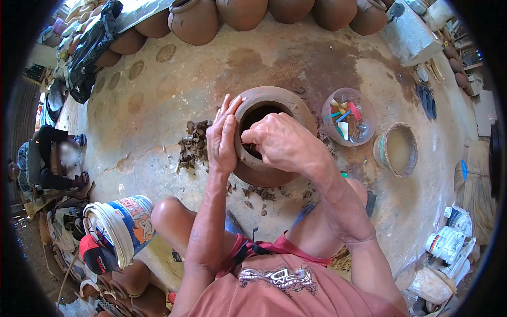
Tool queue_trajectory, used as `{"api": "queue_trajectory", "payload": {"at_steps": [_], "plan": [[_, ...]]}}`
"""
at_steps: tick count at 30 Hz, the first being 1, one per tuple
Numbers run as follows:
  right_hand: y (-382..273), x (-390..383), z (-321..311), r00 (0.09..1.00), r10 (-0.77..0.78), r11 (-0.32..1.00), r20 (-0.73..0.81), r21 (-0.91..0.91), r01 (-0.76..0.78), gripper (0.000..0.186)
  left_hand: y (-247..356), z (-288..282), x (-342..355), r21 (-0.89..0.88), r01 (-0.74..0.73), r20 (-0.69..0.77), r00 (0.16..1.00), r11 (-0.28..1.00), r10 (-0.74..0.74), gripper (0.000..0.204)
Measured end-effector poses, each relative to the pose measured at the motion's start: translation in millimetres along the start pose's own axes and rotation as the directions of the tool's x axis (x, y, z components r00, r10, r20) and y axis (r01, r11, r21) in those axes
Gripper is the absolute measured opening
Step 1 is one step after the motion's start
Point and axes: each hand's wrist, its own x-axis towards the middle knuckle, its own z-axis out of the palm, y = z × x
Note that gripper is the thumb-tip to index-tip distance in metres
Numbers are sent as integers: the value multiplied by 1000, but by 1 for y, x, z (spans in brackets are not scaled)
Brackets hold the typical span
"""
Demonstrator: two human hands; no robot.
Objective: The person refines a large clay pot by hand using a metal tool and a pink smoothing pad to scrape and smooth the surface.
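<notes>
A brown clay pot [300, 108] with a wide mouth stands on the floor between my knees. My left hand [222, 138] lies along the left side of its rim, fingers stretched out and pressed to the clay. Over the mouth is my right hand [285, 141], closed, its knuckles up and its fingertips at the inner left edge of the rim. Whatever those fingers pinch is hidden beneath the hand. Dark clay scraps [195, 143] lie in a heap left of the pot, and smaller crumbs lie in front of it.
Right of the pot stand a clear plastic tub [371, 128] of small colourful tools and a basin [379, 152] of cloudy water. Several clay pots [194, 24] line the far side. A white bucket [138, 222] stands at the left, with a person [46, 158] beyond.
</notes>
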Motion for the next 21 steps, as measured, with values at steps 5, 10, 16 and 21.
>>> {"api": "queue_trajectory", "payload": {"at_steps": [5, 10, 16, 21], "plan": [[-2, -3, -13, 993, 17, 1000, 118, 8, -18, 15, -2, -6, 21, -78, 6, 153, 988, 997, 6, 49], [-1, -7, -29, 999, 13, 998, 35, 59, -15, 17, -7, -13, 35, -25, -35, 126, 991, 999, 38, 53], [-6, 4, -12, 974, 148, 986, -173, -55, -159, 17, -5, -5, 16, -121, 77, -165, 982, 990, -97, 55], [-8, 10, 2, 936, 265, 961, -233, -22, -277, 17, 0, 5, -18, -12, 151, -190, 970, 989, -150, 64]]}}
